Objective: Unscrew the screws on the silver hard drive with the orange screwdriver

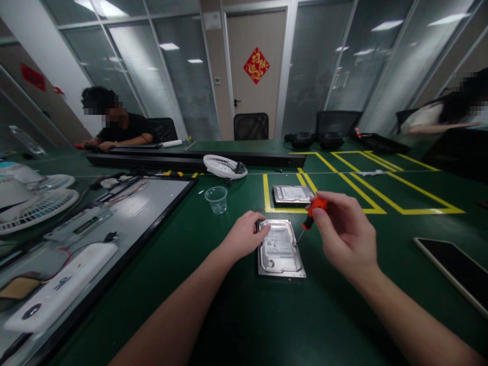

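A silver hard drive (pixel 281 250) lies flat on the green table in front of me. My left hand (pixel 244 235) rests curled against its upper left corner, fingers closed on the edge. My right hand (pixel 341 229) pinches a small screwdriver with an orange-red handle (pixel 313 210); its thin shaft slants down to the drive's upper right edge. A second hard drive (pixel 293 194) lies farther back inside a yellow taped rectangle.
A clear plastic cup (pixel 217 199) stands left of the drives, a white fan grille (pixel 224 165) behind it. A large opened flat panel (pixel 91 239) fills the left side. A dark tablet (pixel 453 267) lies at right. Two other people sit at the far corners.
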`<state>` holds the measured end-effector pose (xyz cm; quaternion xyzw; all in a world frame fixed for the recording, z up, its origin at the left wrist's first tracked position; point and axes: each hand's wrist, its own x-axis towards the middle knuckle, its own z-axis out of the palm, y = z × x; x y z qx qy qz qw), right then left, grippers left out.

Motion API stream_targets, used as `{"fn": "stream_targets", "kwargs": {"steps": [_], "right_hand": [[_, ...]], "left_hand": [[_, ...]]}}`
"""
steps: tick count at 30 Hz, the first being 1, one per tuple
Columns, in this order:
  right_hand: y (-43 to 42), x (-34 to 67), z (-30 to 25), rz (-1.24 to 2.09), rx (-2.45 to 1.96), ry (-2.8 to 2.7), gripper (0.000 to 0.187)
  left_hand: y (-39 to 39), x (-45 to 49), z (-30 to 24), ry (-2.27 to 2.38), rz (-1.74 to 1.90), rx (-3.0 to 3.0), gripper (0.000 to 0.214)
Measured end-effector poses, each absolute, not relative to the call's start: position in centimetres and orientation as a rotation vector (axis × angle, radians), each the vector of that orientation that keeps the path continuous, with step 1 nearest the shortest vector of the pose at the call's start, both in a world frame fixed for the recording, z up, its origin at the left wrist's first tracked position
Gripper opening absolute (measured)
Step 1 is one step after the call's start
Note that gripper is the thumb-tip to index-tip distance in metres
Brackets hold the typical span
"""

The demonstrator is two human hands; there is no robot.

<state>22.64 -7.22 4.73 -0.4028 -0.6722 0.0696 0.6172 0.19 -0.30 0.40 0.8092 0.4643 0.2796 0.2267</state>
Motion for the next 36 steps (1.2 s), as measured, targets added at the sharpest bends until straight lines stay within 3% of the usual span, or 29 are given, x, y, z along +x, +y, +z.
{"fn": "stream_targets", "kwargs": {"steps": [11,19,32,36], "right_hand": [[-7.85,22.29,5.15,0.286,-0.942,-1.548,0.031],[-7.04,22.66,4.64,0.109,-0.962,-1.559,0.037],[-7.6,22.34,4.96,0.213,-0.961,-1.534,0.028],[-7.22,22.5,4.61,0.178,-0.953,-1.517,0.034]], "left_hand": [[-0.42,0.13,0.56,1.281,0.765,2.232,0.03],[-0.38,0.1,0.57,1.284,0.76,2.222,0.031],[-0.46,0.08,0.63,1.289,0.755,2.224,0.031],[-0.46,0.09,0.64,1.287,0.761,2.231,0.031]]}}
